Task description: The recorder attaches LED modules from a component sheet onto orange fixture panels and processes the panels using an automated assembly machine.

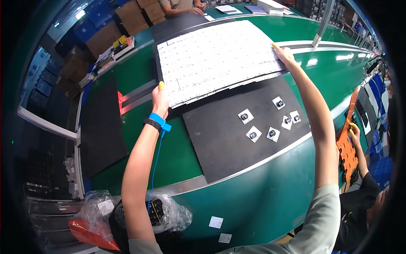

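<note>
With the left hand [160, 99] and right hand [284, 55] pinching opposite edges of the white panel [215, 59] above the black tray [228, 139], uneven lifting could flex it or loosen either grip.

A long green conveyor belt [237, 203] with pale metal side rails runs across the room. Beyond its far left edge stand brown cardboard boxes [127, 19] and blue plastic crates [95, 19]. Ceiling light glares off the belt at its far right. Dark shelving [321, 8] lines the far right corner.
</note>
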A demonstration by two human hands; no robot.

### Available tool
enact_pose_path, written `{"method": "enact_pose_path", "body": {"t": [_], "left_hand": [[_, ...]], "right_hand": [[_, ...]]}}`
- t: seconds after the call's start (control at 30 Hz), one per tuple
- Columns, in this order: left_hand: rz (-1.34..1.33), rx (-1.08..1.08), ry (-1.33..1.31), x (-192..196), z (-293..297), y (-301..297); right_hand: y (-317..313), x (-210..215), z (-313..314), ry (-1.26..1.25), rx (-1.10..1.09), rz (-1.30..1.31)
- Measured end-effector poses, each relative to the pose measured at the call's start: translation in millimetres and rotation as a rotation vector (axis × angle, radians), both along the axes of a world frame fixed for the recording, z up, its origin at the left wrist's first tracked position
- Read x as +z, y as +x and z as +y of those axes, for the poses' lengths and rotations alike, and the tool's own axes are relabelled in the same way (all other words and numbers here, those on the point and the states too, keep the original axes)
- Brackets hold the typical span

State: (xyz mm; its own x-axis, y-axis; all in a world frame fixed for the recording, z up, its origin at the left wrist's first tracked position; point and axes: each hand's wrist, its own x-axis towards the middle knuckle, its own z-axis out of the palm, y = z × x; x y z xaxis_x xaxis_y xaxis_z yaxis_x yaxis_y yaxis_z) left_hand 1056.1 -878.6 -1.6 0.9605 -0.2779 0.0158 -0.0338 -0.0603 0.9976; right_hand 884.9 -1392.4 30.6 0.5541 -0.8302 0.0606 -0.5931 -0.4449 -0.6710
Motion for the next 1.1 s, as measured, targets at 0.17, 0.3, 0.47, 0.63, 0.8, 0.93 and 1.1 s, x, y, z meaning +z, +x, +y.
{"method": "enact_pose_path", "body": {"t": [0.17,0.3,0.47,0.63,0.8,0.93,1.1], "left_hand": [[-0.053,0.021,-0.030,29.4,11.5,-22.0],[-0.028,-0.018,-0.037,47.8,5.5,-50.7],[-0.049,0.033,-0.033,70.3,55.8,-81.5],[-0.036,0.031,0.018,92.6,52.4,-132.3],[-0.009,0.019,0.032,117.5,69.3,-206.2],[-0.026,0.035,-0.035,113.1,102.8,-239.4],[-0.009,-0.031,-0.138,100.9,85.2,-307.2]], "right_hand": [[-11.9,15.5,8.5,0.038,-0.004,-0.036],[-56.6,31.6,-20.2,0.043,-0.069,-0.077],[-54.5,53.2,29.2,0.008,0.015,-0.061],[-115.0,59.0,17.8,-0.142,0.032,-0.274],[-195.2,83.1,55.7,-0.192,0.060,-0.411],[-255.7,142.9,151.4,-0.046,0.166,-0.388],[-356.9,142.3,129.5,-0.164,-0.107,-0.064]]}}
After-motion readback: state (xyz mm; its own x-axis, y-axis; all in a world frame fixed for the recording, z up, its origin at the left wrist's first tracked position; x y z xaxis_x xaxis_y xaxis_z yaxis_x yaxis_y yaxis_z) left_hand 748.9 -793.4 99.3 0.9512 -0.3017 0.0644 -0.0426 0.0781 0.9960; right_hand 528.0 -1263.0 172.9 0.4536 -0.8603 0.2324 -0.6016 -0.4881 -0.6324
